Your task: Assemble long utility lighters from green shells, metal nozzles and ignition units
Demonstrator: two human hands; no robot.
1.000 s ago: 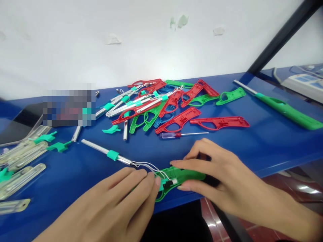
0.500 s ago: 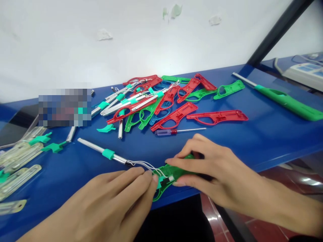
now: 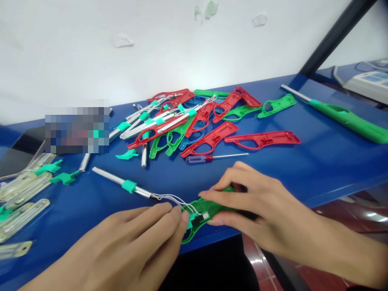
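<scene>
Little has shifted: the right hand [image 3: 266, 202] still pinches the green half-shell [image 3: 216, 207] over the counter [image 3: 303, 173]'s near edge, the left hand [image 3: 130, 238] against its teal piece [image 3: 190, 223] (exact grip hidden). The parts seem steadied, the wired tube [image 3: 109, 176] lying outside.

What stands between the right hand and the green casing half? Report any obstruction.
Nothing visible does: the right hand grips the green casing half directly. The left hand covers the casing's other end, so anything beneath its fingers is hidden. White wires run to the casing, clear of the right hand.
</scene>
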